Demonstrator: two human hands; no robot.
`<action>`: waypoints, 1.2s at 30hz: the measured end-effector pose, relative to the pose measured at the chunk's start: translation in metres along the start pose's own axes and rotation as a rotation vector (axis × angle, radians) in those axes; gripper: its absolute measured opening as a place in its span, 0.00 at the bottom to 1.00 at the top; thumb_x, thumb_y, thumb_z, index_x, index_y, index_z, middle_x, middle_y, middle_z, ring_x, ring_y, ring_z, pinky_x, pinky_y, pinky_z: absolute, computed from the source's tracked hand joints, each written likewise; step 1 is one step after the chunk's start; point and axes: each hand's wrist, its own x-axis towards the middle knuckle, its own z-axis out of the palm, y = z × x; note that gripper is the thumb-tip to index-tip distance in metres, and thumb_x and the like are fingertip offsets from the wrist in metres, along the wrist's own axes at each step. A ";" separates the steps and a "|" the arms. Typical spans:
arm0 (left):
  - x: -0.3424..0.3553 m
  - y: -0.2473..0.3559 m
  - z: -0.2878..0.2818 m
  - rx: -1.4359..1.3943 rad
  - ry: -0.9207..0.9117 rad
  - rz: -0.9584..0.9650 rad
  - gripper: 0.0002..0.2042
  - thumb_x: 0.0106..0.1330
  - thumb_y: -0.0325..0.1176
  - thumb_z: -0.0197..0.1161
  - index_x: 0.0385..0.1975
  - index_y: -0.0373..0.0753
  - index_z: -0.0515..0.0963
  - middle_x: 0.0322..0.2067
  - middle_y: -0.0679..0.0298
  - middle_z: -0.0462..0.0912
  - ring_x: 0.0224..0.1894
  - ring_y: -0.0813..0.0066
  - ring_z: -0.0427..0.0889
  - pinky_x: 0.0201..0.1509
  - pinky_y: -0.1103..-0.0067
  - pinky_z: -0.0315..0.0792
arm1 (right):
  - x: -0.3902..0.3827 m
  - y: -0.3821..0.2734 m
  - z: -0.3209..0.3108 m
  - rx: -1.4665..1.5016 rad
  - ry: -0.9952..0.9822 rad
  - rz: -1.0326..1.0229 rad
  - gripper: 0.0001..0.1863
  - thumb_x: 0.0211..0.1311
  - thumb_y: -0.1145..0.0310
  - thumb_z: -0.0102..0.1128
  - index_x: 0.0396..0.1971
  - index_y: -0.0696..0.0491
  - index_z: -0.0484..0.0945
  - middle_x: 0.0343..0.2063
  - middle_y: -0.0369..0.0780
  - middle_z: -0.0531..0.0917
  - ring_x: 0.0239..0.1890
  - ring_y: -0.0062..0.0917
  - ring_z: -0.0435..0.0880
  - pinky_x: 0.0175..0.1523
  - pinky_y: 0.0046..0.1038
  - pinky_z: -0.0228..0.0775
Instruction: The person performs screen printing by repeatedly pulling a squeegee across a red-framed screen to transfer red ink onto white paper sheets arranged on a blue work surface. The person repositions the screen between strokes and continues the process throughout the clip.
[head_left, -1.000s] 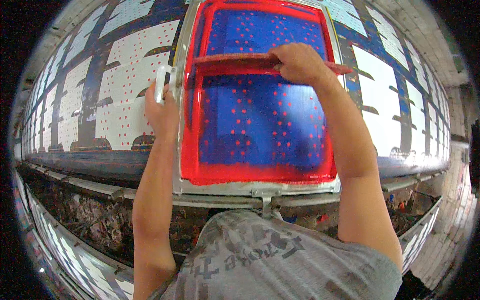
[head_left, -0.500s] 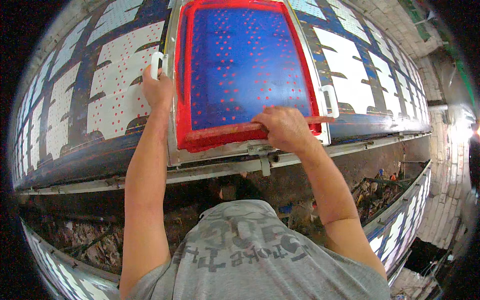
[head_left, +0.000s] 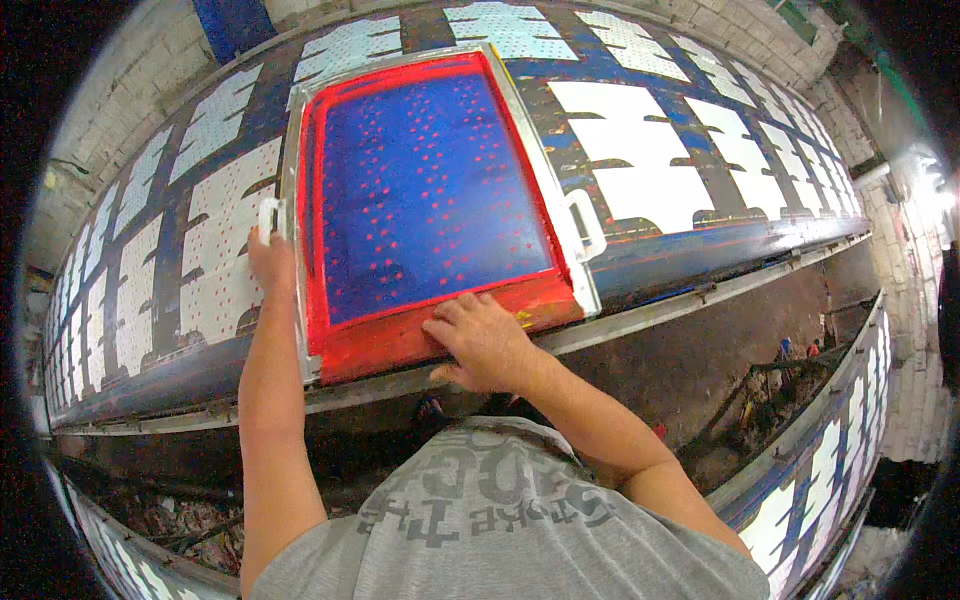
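Observation:
A screen-printing frame [head_left: 592, 290] with a blue mesh [head_left: 420, 190], red dots and red ink round its edges lies on the long printing table. My left hand [head_left: 270, 260] is closed on the white handle [head_left: 268, 208] at the frame's left side. My right hand [head_left: 482, 345] holds a red, ink-covered squeegee [head_left: 375, 352] along the frame's near edge, its fingers spread over the top and its thumb lower down. A second white handle [head_left: 588, 222] sits on the right side of the frame.
White fabric pieces [head_left: 630, 150], some with red dots, lie in rows left, right and beyond the frame. A metal rail [head_left: 680, 305] runs along the near edge. Another table with white pieces [head_left: 820, 470] is at lower right. A block wall [head_left: 105, 120] shows behind.
The squeegee has come from mid-screen down to the frame's near edge, and my right hand's fingers have spread over it. The view has shifted, placing the screen lower and more leftward.

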 end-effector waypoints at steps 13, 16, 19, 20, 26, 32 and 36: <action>0.015 -0.022 0.008 0.278 0.022 -0.050 0.19 0.74 0.38 0.67 0.57 0.32 0.83 0.51 0.41 0.88 0.56 0.39 0.87 0.63 0.54 0.77 | -0.068 0.177 -0.071 0.177 0.525 0.575 0.29 0.60 0.72 0.77 0.63 0.53 0.82 0.65 0.51 0.79 0.68 0.50 0.77 0.74 0.49 0.69; 0.012 -0.017 0.005 0.271 0.019 -0.054 0.17 0.74 0.38 0.67 0.54 0.31 0.84 0.47 0.42 0.89 0.52 0.39 0.88 0.60 0.54 0.78 | -0.064 0.200 -0.063 0.546 0.490 0.664 0.29 0.64 0.72 0.75 0.66 0.56 0.81 0.63 0.49 0.83 0.66 0.43 0.81 0.74 0.42 0.71; 0.011 -0.015 0.000 0.250 0.029 -0.035 0.16 0.74 0.39 0.68 0.51 0.31 0.86 0.44 0.43 0.90 0.49 0.41 0.88 0.57 0.54 0.78 | -0.058 0.208 -0.060 0.806 0.426 0.781 0.27 0.66 0.72 0.73 0.65 0.57 0.81 0.61 0.47 0.87 0.65 0.35 0.84 0.73 0.37 0.70; 0.011 -0.015 0.000 0.230 0.027 -0.036 0.16 0.74 0.39 0.69 0.50 0.31 0.86 0.44 0.43 0.90 0.48 0.41 0.89 0.56 0.54 0.78 | -0.058 0.209 -0.060 0.791 0.392 0.806 0.27 0.66 0.71 0.73 0.65 0.57 0.82 0.61 0.48 0.86 0.65 0.35 0.84 0.73 0.37 0.71; 0.009 -0.027 0.001 0.222 0.039 0.027 0.17 0.75 0.41 0.69 0.50 0.31 0.86 0.42 0.43 0.90 0.46 0.42 0.89 0.54 0.56 0.78 | -0.045 0.203 -0.074 0.811 0.321 0.904 0.25 0.67 0.70 0.73 0.64 0.56 0.83 0.58 0.47 0.87 0.65 0.33 0.83 0.70 0.35 0.72; 0.015 -0.037 -0.003 0.132 -0.047 -0.030 0.20 0.76 0.43 0.68 0.51 0.29 0.86 0.42 0.45 0.90 0.46 0.47 0.88 0.55 0.58 0.77 | -0.042 0.186 -0.108 0.851 0.376 0.802 0.23 0.68 0.71 0.72 0.62 0.56 0.84 0.56 0.46 0.86 0.59 0.30 0.85 0.65 0.34 0.76; 0.021 -0.029 -0.009 0.071 -0.107 -0.083 0.20 0.77 0.43 0.67 0.51 0.27 0.86 0.41 0.44 0.90 0.44 0.52 0.88 0.54 0.61 0.77 | -0.042 0.182 -0.130 0.794 0.477 0.593 0.23 0.72 0.72 0.69 0.65 0.59 0.82 0.44 0.36 0.86 0.45 0.17 0.83 0.53 0.24 0.77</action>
